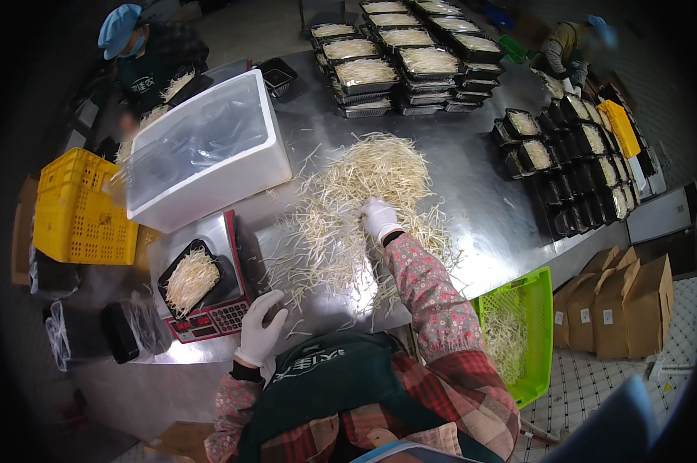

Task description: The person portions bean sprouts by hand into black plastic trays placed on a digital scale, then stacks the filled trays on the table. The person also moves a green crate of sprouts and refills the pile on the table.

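Observation:
A loose heap of white bean sprouts [383,166] lies spread over the steel table. My right hand [380,219], in a white glove, is in the heap with its fingers curled on some sprouts; the fingertips are partly hidden. My left hand [260,329], also gloved, holds nothing, its thumb and fingers apart, beside the front right corner of a red scale [226,318]. On the scale's plate sits a black tray [229,284] with a mound of sprouts in it.
A white foam box [233,166] with clear plastic stands behind the scale, and a yellow crate [82,208] is at left. Filled trays [426,62] are stacked at the back, more [588,166] at right. A green crate [545,339] sits by my right arm. Two co-workers stand beyond.

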`<state>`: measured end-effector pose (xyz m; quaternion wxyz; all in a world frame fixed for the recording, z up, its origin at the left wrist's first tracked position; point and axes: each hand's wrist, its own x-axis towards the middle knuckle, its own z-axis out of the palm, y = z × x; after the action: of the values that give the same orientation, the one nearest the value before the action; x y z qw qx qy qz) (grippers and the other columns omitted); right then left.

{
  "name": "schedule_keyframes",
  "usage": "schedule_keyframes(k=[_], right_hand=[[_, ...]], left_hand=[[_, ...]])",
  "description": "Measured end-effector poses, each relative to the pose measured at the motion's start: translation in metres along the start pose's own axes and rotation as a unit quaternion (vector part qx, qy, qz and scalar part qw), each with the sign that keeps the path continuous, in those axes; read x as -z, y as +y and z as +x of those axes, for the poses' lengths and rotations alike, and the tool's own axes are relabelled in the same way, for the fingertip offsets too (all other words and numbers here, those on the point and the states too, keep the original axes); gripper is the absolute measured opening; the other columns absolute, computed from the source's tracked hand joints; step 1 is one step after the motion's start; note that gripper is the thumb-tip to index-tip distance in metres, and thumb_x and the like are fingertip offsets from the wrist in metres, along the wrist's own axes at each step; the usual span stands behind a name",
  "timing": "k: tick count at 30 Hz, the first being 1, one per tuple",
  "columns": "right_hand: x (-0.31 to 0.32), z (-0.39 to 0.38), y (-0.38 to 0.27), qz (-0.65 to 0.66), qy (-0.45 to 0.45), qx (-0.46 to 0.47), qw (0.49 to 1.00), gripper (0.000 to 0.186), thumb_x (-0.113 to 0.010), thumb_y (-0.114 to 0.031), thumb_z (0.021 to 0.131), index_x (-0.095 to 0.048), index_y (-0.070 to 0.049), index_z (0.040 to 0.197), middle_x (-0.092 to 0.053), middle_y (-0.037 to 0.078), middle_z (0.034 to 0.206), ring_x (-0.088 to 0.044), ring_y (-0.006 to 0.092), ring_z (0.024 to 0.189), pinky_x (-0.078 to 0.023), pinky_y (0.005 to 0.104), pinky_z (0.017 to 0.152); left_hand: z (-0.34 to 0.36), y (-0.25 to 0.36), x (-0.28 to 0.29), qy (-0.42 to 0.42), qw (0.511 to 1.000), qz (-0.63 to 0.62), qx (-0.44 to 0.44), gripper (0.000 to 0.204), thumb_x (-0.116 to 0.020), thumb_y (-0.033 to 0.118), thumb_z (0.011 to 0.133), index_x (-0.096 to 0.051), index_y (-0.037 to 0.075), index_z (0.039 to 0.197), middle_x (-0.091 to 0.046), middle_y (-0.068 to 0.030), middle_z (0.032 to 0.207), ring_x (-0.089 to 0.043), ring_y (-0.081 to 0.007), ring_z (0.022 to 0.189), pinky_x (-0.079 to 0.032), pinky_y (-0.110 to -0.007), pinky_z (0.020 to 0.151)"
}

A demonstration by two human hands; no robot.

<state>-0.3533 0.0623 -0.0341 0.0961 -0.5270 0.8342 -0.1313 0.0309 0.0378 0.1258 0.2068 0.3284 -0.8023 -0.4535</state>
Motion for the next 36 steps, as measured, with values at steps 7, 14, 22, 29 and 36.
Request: schedule_keyframes(k=[7, 14, 22, 29, 36], right_hand=[[0.014, -0.002, 0.014, 0.044, -0.074, -0.038, 0.996, 0.03, -0.066, -0.016, 0.077, -0.07, -0.021, 0.107, -0.06, 0.011, 0.108, -0.056, 0.0308, 0.108, -0.047, 0.0389, 0.092], [0.008, 0.005, 0.006, -0.005, -0.047, -0.024, 0.999, 0.014, -0.069, -0.018, 0.077, -0.072, -0.017, 0.091, -0.061, 0.009, 0.102, -0.058, 0.0294, 0.101, -0.048, 0.0388, 0.089], [-0.007, -0.008, 0.024, 0.228, 0.115, -0.08, 0.964, 0.009, -0.068, -0.013, 0.082, -0.064, -0.006, 0.083, -0.062, 0.013, 0.084, -0.06, 0.0309, 0.081, -0.05, 0.0378, 0.076], [0.04, -0.071, 0.033, 0.351, 0.115, -0.09, 0.925, 0.015, -0.064, -0.014, 0.09, -0.065, -0.003, 0.1, -0.068, 0.01, 0.088, -0.064, 0.0228, 0.079, -0.05, 0.0312, 0.076], [0.051, -0.116, 0.031, 0.07, 0.013, -0.2, 0.977, 0.067, -0.07, -0.037, 0.081, -0.047, -0.012, 0.138, -0.047, 0.017, 0.139, -0.045, 0.0331, 0.127, -0.041, 0.0404, 0.103]], left_hand=[[-0.014, -0.01, 0.006, 0.011, 0.999, -0.001, 0.047, 0.032, -0.067, 0.009, 0.084, -0.063, 0.002, 0.115, -0.063, -0.014, 0.118, -0.059, -0.0264, 0.112, -0.045, -0.033, 0.095], [-0.009, -0.009, 0.009, -0.001, 1.0, 0.012, 0.017, 0.032, -0.066, 0.009, 0.084, -0.063, 0.002, 0.115, -0.063, -0.0142, 0.118, -0.059, -0.0267, 0.112, -0.045, -0.033, 0.095], [0.0, -0.01, 0.005, -0.046, 0.999, 0.001, 0.011, 0.032, -0.066, 0.007, 0.084, -0.062, 0.0, 0.115, -0.063, -0.0142, 0.117, -0.059, -0.0265, 0.112, -0.045, -0.033, 0.096], [0.013, -0.041, -0.015, -0.094, 0.995, -0.022, 0.024, 0.039, -0.069, 0.012, 0.082, -0.061, 0.002, 0.119, -0.06, -0.0157, 0.122, -0.058, -0.0281, 0.114, -0.046, -0.033, 0.096], [0.02, -0.068, -0.045, -0.195, 0.98, 0.03, -0.031, 0.053, -0.071, 0.024, 0.08, -0.055, 0.004, 0.127, -0.052, -0.0154, 0.132, -0.049, -0.0307, 0.124, -0.041, -0.036, 0.103]])
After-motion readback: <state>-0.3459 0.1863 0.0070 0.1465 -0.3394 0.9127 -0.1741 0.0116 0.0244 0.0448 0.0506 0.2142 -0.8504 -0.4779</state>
